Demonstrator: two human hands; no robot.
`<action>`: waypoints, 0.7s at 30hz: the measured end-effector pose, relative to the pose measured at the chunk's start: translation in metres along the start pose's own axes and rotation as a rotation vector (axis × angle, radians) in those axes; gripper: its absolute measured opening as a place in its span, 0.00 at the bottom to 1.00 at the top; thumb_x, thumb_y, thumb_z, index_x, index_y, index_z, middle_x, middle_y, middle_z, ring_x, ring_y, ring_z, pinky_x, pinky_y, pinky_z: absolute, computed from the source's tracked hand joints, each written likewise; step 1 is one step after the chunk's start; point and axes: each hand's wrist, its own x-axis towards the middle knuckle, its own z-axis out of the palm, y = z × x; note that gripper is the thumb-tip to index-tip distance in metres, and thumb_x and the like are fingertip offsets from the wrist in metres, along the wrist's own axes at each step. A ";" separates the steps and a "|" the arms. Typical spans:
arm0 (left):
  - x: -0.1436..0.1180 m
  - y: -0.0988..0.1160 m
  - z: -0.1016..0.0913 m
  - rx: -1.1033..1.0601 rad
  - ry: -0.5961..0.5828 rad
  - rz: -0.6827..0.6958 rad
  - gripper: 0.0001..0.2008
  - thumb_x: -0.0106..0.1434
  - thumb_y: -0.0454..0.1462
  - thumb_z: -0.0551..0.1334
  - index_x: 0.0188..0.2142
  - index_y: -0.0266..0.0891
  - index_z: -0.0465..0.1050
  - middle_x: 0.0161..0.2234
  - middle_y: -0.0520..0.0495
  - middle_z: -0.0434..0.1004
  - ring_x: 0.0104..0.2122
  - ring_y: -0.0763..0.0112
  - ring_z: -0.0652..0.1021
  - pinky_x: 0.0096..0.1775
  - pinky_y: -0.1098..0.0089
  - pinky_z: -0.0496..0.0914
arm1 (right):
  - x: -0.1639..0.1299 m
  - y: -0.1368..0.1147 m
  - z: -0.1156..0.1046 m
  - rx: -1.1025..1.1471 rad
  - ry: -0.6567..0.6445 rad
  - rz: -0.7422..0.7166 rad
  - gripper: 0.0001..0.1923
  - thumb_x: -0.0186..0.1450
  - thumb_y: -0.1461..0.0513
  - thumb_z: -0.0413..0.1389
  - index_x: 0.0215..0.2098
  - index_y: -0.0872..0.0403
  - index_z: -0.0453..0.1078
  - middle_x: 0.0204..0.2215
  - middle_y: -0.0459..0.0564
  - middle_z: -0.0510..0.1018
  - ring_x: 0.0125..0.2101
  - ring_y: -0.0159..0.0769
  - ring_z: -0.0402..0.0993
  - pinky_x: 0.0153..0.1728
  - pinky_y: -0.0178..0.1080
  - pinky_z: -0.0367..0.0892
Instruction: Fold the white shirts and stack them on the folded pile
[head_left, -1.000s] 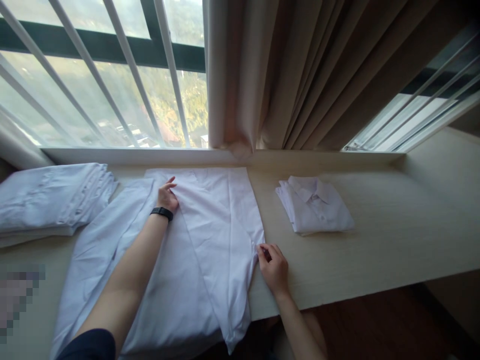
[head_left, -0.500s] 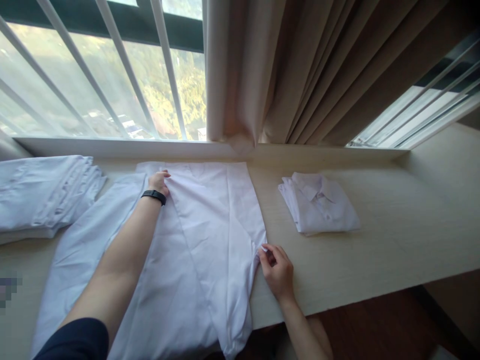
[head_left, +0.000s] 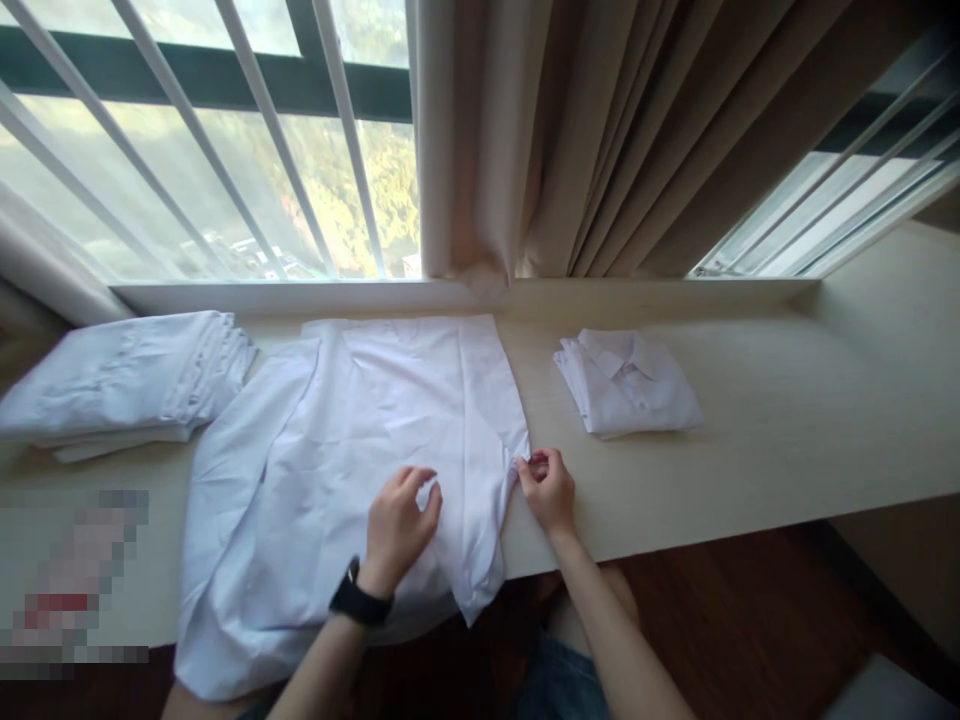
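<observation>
A white shirt [head_left: 360, 410] lies spread on the table, its lower part hanging over the front edge. My right hand [head_left: 551, 490] pinches the shirt's right edge between thumb and fingers, where the cloth bunches. Above the middle of the shirt, my left hand [head_left: 403, 525] is held with thumb and fingers curved apart and nothing between them. A black band [head_left: 361, 597] circles the left wrist.
A stack of folded white garments [head_left: 142, 375] lies at the left. Folded white shirts [head_left: 630, 380] sit at the right on the pale table [head_left: 787, 430]. Behind are a brown curtain [head_left: 622, 130] and a barred window [head_left: 225, 180]. A pixelated patch covers something at lower left.
My left hand has let go of the shirt's far left part and come back toward me, to the right. My right hand keeps its pinch on the edge. The view has shifted slightly.
</observation>
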 end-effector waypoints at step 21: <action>-0.115 -0.010 -0.002 0.252 -0.164 0.267 0.27 0.70 0.35 0.52 0.67 0.51 0.61 0.68 0.47 0.60 0.69 0.53 0.58 0.65 0.45 0.57 | -0.166 -0.046 -0.044 -0.012 -0.241 0.165 0.13 0.64 0.52 0.57 0.39 0.52 0.75 0.22 0.47 0.79 0.26 0.41 0.78 0.28 0.36 0.66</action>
